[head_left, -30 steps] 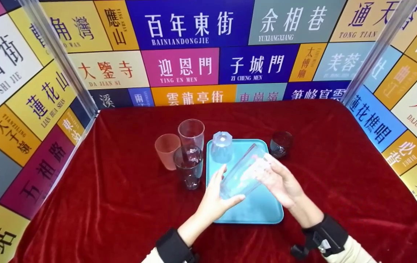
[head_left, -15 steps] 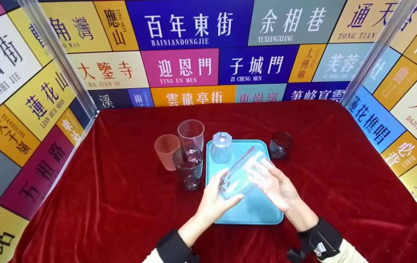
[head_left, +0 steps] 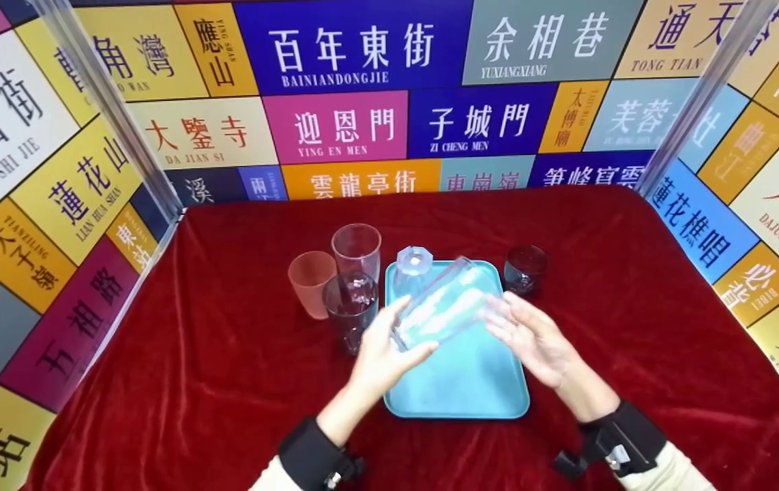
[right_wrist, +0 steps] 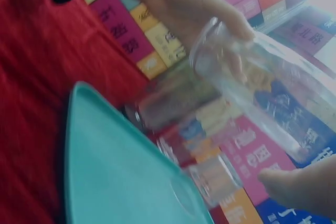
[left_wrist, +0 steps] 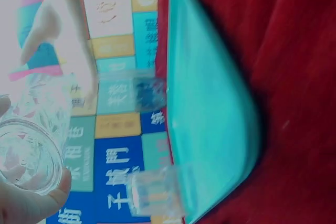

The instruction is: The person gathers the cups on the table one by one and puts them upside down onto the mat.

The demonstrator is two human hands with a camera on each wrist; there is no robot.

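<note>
My left hand (head_left: 386,351) grips a tall clear drinking glass (head_left: 441,303) near its base. The glass is tilted above a light blue tray (head_left: 458,399), its far end pointing up and to the right. My right hand (head_left: 529,337) is just right of the glass, fingers extended and slightly blurred. In the left wrist view a gap shows between the right hand (left_wrist: 63,30) and the glass (left_wrist: 42,114). A faceted clear glass (head_left: 415,260) stands upside down on the tray's back left corner, partly hidden behind the held glass.
Left of the tray stand a pinkish tumbler (head_left: 312,281), a tall clear glass (head_left: 357,242) and a tall dark glass (head_left: 350,300). A short dark glass (head_left: 524,269) is by the tray's back right corner. Red velvet cloth (head_left: 226,382) covers the table; printed panels (head_left: 335,123) enclose it.
The left hand has carried the glass a little left and away from me. My right hand, earlier against the glass, has drawn off to the right.
</note>
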